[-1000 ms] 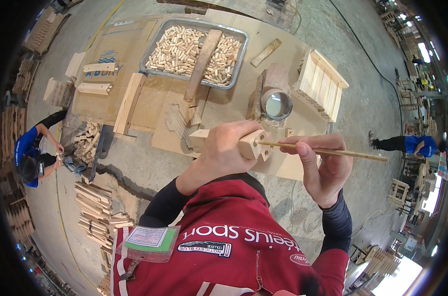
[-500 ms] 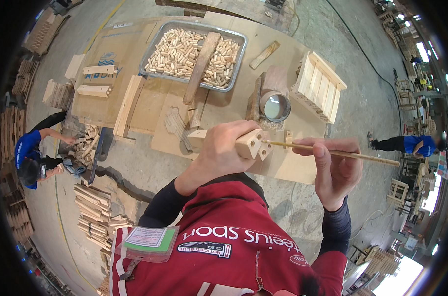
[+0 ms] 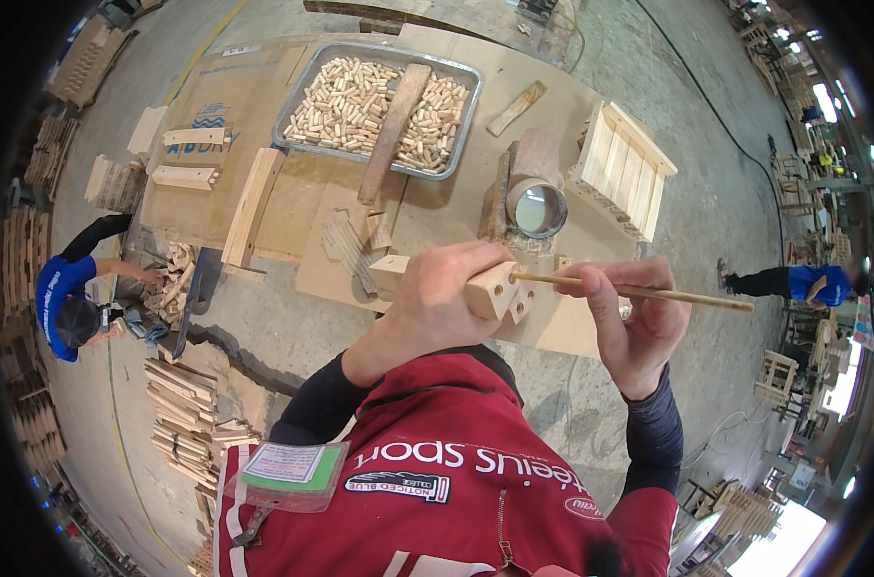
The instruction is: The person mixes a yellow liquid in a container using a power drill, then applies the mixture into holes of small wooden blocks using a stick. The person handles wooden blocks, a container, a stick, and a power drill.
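My left hand (image 3: 443, 290) is wrapped around two pale wooden blocks (image 3: 492, 291) with round holes drilled in their end faces. A longer part of the wood sticks out past the left side of that hand. Between the thumb and fingers of my right hand (image 3: 637, 322) is a thin wooden stick (image 3: 711, 301), held nearly level. Its narrow tip meets the upper hole of the nearer block; how deep it goes in, I cannot tell. Just beyond the blocks stands a round pot (image 3: 539, 211) with whitish liquid inside.
A metal tray (image 3: 444, 175) of wooden dowels (image 3: 336, 104) sits at the back, with a flat wood strip (image 3: 394, 135) across it. A slatted wooden stack (image 3: 621, 171) stands right of the pot. Loose wood pieces lie left. Co-workers (image 3: 66, 298) are at both sides.
My right hand and the stick have shifted left, toward the blocks. The blocks have turned slightly in my left hand. The co-worker at the left has moved a little.
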